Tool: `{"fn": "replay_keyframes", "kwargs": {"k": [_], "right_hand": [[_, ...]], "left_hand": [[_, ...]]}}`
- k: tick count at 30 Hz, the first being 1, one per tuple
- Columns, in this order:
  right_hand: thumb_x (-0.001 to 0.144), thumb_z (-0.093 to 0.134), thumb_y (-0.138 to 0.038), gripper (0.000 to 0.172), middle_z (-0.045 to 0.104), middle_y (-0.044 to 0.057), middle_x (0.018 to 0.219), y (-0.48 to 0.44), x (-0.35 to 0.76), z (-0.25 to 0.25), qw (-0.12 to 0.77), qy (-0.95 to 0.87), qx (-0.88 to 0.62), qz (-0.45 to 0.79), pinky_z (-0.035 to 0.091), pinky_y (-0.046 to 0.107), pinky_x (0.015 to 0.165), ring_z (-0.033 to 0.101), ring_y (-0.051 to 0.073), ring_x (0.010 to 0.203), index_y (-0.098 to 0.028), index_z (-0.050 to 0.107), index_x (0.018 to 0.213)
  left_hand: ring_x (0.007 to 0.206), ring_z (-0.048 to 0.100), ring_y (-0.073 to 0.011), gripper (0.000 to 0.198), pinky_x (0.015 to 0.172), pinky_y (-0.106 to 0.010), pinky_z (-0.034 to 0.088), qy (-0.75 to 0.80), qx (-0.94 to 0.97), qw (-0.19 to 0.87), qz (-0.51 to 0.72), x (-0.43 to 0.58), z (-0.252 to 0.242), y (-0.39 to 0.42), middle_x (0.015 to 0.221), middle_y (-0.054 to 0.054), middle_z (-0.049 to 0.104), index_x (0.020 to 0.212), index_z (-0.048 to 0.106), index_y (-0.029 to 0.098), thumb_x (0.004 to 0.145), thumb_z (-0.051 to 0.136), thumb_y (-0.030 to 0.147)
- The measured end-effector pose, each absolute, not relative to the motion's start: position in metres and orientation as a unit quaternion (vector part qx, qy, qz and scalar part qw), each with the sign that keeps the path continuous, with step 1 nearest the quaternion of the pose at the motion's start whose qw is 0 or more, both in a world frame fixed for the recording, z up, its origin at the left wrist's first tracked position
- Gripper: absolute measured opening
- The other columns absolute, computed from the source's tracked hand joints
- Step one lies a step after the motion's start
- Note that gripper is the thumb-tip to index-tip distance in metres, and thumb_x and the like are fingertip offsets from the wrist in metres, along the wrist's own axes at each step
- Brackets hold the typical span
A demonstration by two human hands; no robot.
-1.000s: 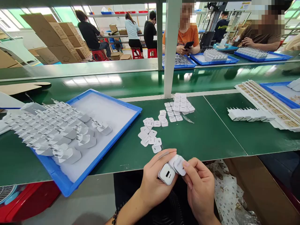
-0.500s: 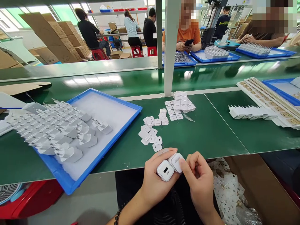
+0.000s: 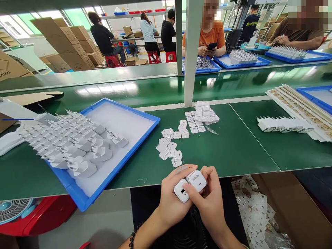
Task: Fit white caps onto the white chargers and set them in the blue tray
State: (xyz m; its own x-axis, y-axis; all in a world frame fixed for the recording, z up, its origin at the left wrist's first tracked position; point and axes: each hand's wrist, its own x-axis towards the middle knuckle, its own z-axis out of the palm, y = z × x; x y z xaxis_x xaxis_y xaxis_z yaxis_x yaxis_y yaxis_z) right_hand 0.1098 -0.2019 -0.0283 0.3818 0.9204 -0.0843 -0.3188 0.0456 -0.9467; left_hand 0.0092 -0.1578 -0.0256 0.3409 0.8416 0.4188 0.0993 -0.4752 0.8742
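Two white charger plugs sit side by side at the table's front edge, gripped by my left hand (image 3: 173,197), whose fingers wrap round them from the left. The right one (image 3: 197,179) faces up with printed lettering and a small slot. On the left one (image 3: 179,192) a dark port shows beside a slot. My right hand (image 3: 211,199) closes in from the right, its thumb pressed on the left plug's face and its fingers curled behind the right plug. Loose white face labels (image 3: 167,147) lie just beyond my hands, with a stack of label sheets (image 3: 203,112) behind them.
A blue tray (image 3: 121,162) at left holds many white charger plugs (image 3: 70,141) with pins up. More plugs (image 3: 284,124) stand in a row at right, near stacked label strips (image 3: 301,110). A white post (image 3: 190,55) rises ahead. An open cardboard box (image 3: 293,204) stands below right.
My right thumb has moved left from the lettered plug onto the ported one, and my right fingers now close round the lettered plug. The view has shifted slightly.
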Motion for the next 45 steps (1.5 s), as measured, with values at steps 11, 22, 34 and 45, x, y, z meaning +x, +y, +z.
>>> {"fn": "replay_keyframes", "kwargs": {"k": [11,22,34,45], "right_hand": [[0.079,0.071,-0.031,0.012,0.048,-0.002,0.07,-0.186,0.166,0.002,0.485,-0.519,-0.538,0.455,0.037,0.025,0.057,0.044,0.014,0.065,-0.023,0.069,0.088],[0.085,0.064,-0.024,0.018,0.067,0.0,0.062,-0.167,0.187,0.009,0.405,-0.621,-0.526,0.416,0.04,0.025,0.052,0.055,0.014,0.056,-0.023,0.072,0.069],[0.08,0.073,-0.033,0.011,0.072,0.004,0.067,-0.206,0.192,0.003,0.563,-0.43,-0.55,0.443,0.054,0.024,0.049,0.064,0.015,0.051,-0.022,0.074,0.082],[0.07,0.082,-0.029,0.017,0.064,0.0,0.064,-0.215,0.155,-0.022,0.571,-0.3,-0.485,0.59,0.045,0.017,0.049,0.053,0.007,0.05,-0.018,0.07,0.066]], "left_hand": [[0.086,0.069,-0.0222,0.03,0.078,-0.034,0.058,0.246,0.774,0.5,0.3,-0.003,-0.002,-0.153,0.097,-0.008,0.072,0.102,0.069,0.02,0.073,0.074,0.019],[0.085,0.068,-0.0216,0.041,0.078,-0.033,0.058,0.301,0.764,0.509,0.257,-0.009,-0.001,-0.158,0.101,-0.007,0.071,0.104,0.07,0.022,0.065,0.083,0.02],[0.107,0.066,-0.0244,0.04,0.093,-0.04,0.055,0.333,0.775,0.367,0.391,-0.006,-0.016,-0.149,0.115,-0.011,0.069,0.112,0.065,0.02,0.074,0.074,0.016],[0.114,0.063,-0.0217,0.047,0.096,-0.034,0.055,0.313,0.799,0.235,0.457,0.003,-0.03,-0.146,0.126,-0.014,0.062,0.126,0.055,0.018,0.081,0.065,0.011]]}}
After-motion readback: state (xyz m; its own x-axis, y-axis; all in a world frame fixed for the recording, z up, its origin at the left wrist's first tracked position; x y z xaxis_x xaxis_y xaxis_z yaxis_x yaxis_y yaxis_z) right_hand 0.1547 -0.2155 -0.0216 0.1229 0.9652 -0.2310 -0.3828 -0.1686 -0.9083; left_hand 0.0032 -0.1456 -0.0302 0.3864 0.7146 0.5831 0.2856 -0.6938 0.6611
